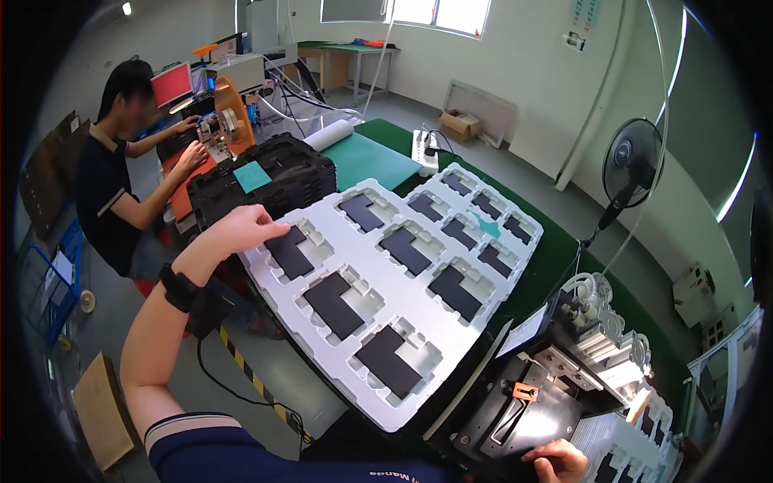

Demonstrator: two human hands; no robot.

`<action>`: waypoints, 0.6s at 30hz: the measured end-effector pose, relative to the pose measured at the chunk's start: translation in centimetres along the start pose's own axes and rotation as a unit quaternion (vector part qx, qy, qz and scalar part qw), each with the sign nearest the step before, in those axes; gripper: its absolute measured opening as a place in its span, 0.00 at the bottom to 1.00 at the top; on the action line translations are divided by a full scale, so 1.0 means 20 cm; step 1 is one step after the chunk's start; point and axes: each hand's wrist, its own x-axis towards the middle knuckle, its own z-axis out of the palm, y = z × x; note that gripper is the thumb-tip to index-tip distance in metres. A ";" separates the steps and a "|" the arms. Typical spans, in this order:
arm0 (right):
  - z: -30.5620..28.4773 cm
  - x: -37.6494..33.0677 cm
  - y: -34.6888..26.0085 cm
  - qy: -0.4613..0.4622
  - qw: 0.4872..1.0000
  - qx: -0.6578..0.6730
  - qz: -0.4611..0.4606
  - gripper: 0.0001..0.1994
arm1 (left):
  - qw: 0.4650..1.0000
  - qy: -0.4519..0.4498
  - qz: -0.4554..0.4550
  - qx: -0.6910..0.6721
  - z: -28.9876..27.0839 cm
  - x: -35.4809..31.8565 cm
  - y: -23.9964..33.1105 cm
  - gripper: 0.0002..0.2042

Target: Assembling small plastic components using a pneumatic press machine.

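Note:
A white moulded tray [378, 270] with recessed pockets lies in front of me, several thin dark L-shaped pieces in its pockets. At its left corner my left hand [245, 227] reaches over the edge, fingertips pinched at the upper corner of one dark L-shaped piece [291, 253]. That piece lies in its pocket; the fingers partly hide the grip. Low on the right, my right hand [561, 460] rests by the front edge of a black metal fixture [515, 423]. Its fingers are loosely bent and apart from the thumb, and nothing shows between them. An orange clamp [525, 391] sits on the fixture.
Stacked black trays [282, 173] stand beyond the white tray, near a green mat [366, 161] and a power strip [424, 151]. A fan [632, 161] stands at right. A second white tray [636, 451] is beyond the fixture. A co-worker [113, 177] works at a machine, far left.

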 end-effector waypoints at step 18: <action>0.20 0.13 0.16 -0.234 0.969 -0.029 -0.068 0.10 | 0.865 -0.033 0.251 -0.434 -0.15 0.09 -0.21 0.20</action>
